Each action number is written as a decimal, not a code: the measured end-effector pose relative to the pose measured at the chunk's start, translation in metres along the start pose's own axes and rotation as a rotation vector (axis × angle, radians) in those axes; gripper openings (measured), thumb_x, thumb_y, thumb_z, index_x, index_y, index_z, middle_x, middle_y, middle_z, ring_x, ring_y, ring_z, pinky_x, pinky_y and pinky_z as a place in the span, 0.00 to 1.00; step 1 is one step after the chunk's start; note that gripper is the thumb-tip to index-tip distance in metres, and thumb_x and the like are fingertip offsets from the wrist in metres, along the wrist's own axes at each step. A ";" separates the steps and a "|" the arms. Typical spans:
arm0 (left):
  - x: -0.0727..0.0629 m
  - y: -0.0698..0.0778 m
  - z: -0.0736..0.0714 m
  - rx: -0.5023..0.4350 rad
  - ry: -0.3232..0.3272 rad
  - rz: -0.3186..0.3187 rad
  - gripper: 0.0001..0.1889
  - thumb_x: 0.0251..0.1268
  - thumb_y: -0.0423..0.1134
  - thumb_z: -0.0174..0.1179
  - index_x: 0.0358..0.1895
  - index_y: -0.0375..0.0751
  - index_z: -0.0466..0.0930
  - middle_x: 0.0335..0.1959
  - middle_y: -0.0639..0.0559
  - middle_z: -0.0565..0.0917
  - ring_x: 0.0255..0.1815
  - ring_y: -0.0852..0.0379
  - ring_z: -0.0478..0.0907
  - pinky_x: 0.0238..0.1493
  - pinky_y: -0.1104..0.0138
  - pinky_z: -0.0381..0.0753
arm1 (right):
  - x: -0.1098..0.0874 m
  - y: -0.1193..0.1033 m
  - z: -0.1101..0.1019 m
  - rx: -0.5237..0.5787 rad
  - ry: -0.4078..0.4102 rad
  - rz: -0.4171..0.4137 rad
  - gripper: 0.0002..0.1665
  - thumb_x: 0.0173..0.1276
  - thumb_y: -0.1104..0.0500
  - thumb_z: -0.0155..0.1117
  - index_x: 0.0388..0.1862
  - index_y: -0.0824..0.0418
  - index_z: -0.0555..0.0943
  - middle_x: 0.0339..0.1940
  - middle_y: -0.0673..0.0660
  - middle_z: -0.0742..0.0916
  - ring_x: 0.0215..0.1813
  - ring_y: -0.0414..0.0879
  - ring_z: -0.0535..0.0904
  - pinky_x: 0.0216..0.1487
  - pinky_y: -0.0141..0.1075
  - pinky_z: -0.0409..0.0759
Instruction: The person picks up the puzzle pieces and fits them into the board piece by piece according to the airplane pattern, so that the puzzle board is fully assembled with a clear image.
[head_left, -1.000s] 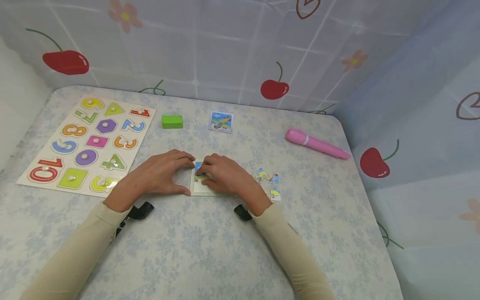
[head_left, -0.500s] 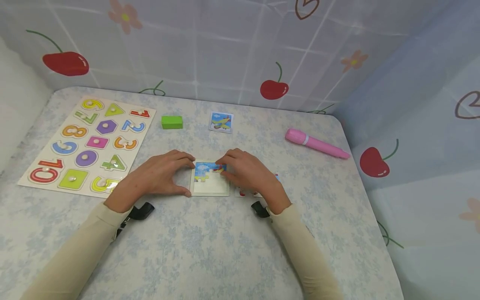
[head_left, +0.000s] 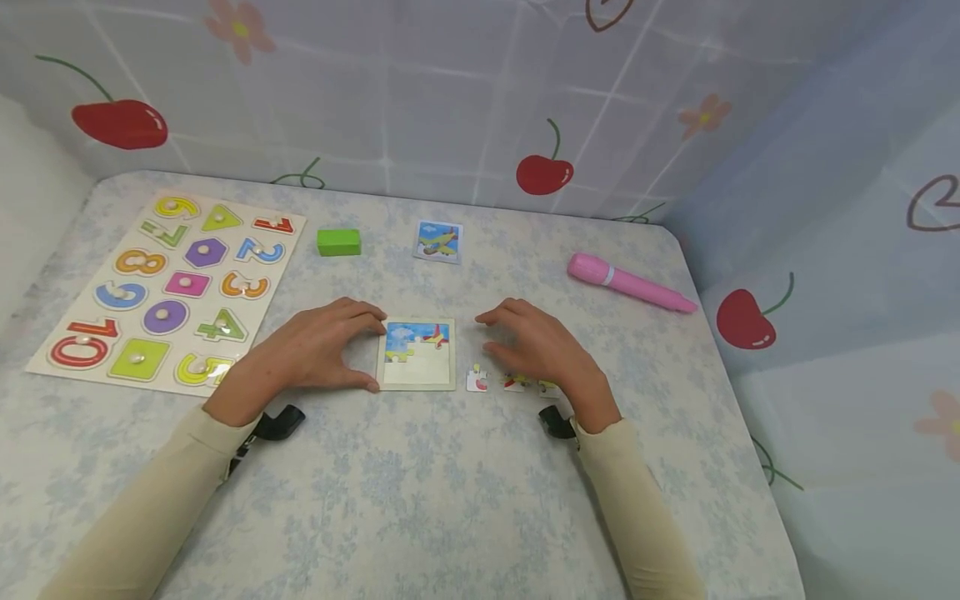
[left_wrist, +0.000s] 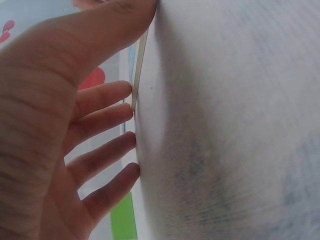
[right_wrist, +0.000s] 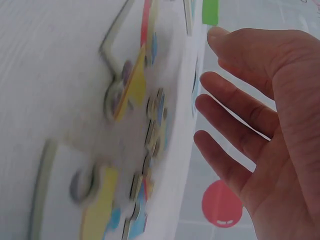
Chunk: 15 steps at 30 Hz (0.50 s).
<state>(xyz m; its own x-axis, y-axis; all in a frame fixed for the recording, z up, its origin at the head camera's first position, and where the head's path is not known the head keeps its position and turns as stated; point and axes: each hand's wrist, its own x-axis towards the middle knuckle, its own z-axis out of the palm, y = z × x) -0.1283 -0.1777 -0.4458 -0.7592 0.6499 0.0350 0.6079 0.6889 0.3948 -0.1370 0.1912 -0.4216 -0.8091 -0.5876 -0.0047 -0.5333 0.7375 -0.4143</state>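
Bracing the puzzle tray (head_left: 431, 372) along its nine-o'clock edge with left grip (head_left: 321, 345) spread, hovering at its three o'clock with right grip (head_left: 542, 343) parted and empty, and risking scattered jigsaw pieces (head_left: 476, 382) at four by dipping too low!

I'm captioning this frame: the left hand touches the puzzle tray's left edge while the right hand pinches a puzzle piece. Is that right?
Not quite: the right hand pinches nothing; the right wrist view shows it open and empty. The left hand does touch the tray's left edge.
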 end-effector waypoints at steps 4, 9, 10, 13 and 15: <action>0.000 0.000 0.000 0.000 0.001 0.004 0.43 0.47 0.65 0.84 0.64 0.42 0.85 0.70 0.51 0.80 0.69 0.49 0.76 0.62 0.49 0.82 | -0.009 0.006 -0.002 -0.003 -0.002 0.035 0.26 0.73 0.55 0.77 0.67 0.56 0.85 0.62 0.53 0.85 0.61 0.49 0.82 0.59 0.47 0.83; -0.001 -0.001 -0.001 -0.001 0.007 0.008 0.43 0.47 0.65 0.85 0.63 0.43 0.85 0.70 0.51 0.80 0.69 0.49 0.76 0.61 0.49 0.82 | -0.018 0.013 -0.004 -0.028 -0.013 0.069 0.28 0.71 0.54 0.78 0.68 0.56 0.84 0.64 0.54 0.85 0.62 0.50 0.83 0.59 0.49 0.84; -0.001 -0.001 -0.001 -0.002 0.007 0.008 0.43 0.47 0.65 0.85 0.63 0.43 0.85 0.70 0.51 0.80 0.69 0.49 0.76 0.61 0.49 0.82 | -0.020 0.015 -0.004 -0.032 -0.013 0.075 0.28 0.71 0.54 0.78 0.69 0.55 0.84 0.64 0.54 0.85 0.61 0.50 0.83 0.59 0.49 0.84; 0.000 -0.001 -0.001 -0.006 0.004 0.007 0.43 0.47 0.64 0.85 0.63 0.43 0.85 0.70 0.51 0.80 0.70 0.48 0.76 0.61 0.49 0.82 | -0.025 0.019 -0.005 -0.038 -0.008 0.088 0.30 0.70 0.53 0.79 0.69 0.55 0.84 0.64 0.54 0.85 0.62 0.51 0.83 0.59 0.50 0.83; 0.000 -0.001 -0.001 -0.007 0.002 0.004 0.43 0.47 0.64 0.85 0.63 0.43 0.85 0.71 0.51 0.80 0.70 0.48 0.76 0.62 0.48 0.82 | -0.028 0.021 -0.004 -0.041 -0.005 0.090 0.30 0.70 0.52 0.80 0.69 0.55 0.84 0.63 0.55 0.86 0.61 0.51 0.83 0.60 0.50 0.83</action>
<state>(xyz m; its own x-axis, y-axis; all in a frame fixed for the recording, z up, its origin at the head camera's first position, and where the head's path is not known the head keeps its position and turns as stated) -0.1287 -0.1789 -0.4455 -0.7569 0.6525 0.0383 0.6096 0.6835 0.4015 -0.1271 0.2245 -0.4267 -0.8531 -0.5197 -0.0452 -0.4679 0.8006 -0.3744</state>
